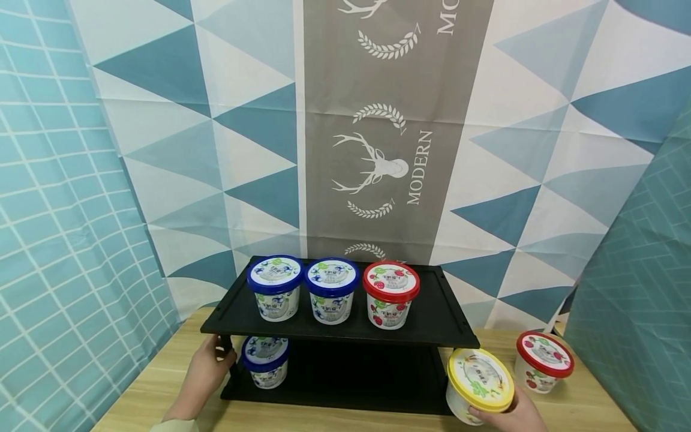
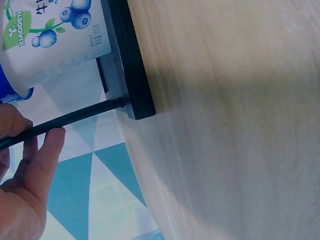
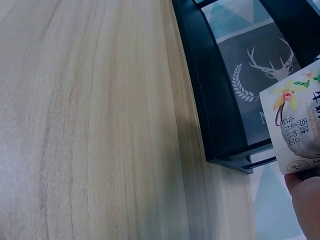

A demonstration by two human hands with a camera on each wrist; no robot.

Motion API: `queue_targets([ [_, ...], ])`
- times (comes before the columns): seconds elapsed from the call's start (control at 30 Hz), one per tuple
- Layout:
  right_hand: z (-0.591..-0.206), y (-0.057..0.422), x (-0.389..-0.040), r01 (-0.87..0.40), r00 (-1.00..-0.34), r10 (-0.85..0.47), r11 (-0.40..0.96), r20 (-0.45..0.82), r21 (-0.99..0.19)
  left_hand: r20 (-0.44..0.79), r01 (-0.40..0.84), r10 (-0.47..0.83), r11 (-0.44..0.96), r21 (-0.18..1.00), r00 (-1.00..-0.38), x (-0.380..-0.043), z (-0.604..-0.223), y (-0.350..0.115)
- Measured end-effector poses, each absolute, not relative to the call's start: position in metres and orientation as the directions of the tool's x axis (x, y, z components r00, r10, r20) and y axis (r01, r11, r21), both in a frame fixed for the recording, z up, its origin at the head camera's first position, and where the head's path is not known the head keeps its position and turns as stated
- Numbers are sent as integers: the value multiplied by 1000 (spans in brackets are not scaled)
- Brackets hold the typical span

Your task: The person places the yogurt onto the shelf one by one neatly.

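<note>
Wooden table beneath flowered, yellow-lidded tub, right fingers around it, left fingers around post

The left hand grips with bent fingers pinching from opposite sides; the left wrist lies below these fingers, the forearm slanting away from them, down and to the left. Well apart, to the right of these fingers, the right hand grips too, thumb showing, most other fingers hidden
</note>
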State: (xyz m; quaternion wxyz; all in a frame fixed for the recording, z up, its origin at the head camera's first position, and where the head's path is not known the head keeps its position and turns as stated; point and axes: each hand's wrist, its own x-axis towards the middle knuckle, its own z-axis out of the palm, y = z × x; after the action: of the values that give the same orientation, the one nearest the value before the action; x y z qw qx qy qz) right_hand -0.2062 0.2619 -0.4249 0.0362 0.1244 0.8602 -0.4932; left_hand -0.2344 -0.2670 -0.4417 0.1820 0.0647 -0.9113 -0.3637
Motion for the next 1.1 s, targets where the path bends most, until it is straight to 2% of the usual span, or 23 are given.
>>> queue_targets([
  [0.67, -431, 243, -206, 247, -968, 175, 494, -183, -834, 255, -11, -254, 728, 685, -933, -234, -442, -268],
  [1.1, -426, 232, -206, 186, -982, 126, 495, -142, -849, 276, 4, -254, 729, 685, -927, -236, -444, -269],
])
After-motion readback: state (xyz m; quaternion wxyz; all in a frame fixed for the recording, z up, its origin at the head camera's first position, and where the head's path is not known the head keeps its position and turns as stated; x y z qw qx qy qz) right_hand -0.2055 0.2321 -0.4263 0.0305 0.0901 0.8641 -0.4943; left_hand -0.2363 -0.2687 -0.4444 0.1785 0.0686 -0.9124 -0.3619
